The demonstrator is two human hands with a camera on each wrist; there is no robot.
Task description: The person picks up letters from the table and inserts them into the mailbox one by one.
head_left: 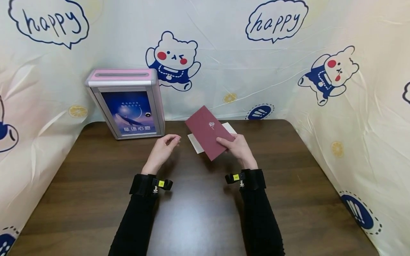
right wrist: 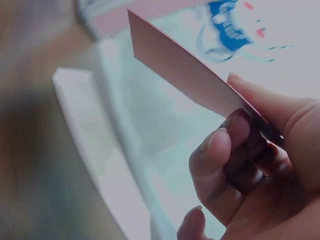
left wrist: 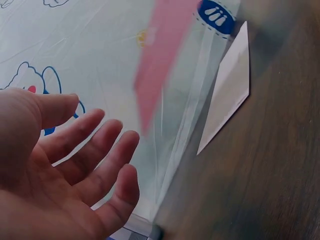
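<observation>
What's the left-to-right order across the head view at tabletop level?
Pink-topped letterbox → left hand, open and holding nothing → dark red envelope, pinched by the right hand. The white sheet lies under the envelope, so its place in the order is unclear.

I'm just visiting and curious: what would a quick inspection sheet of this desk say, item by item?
Surface: dark brown wooden table, glossy, with a glare patch near the middle.
Job's things: dark red rectangular envelope with a small white flower print, lifted and tilted; white paper sheet lying flat beneath it; pink-topped silver letterbox with a slot on top, at the back left.
Clutter: nothing seen.
Hands: right hand pinches the envelope's lower end; left hand open, holding nothing.
Cables: nothing seen; black wrist bands carry small cameras.
Surroundings: pale plastic sheeting printed with cartoon bears and "happy" bubbles on three sides.
</observation>
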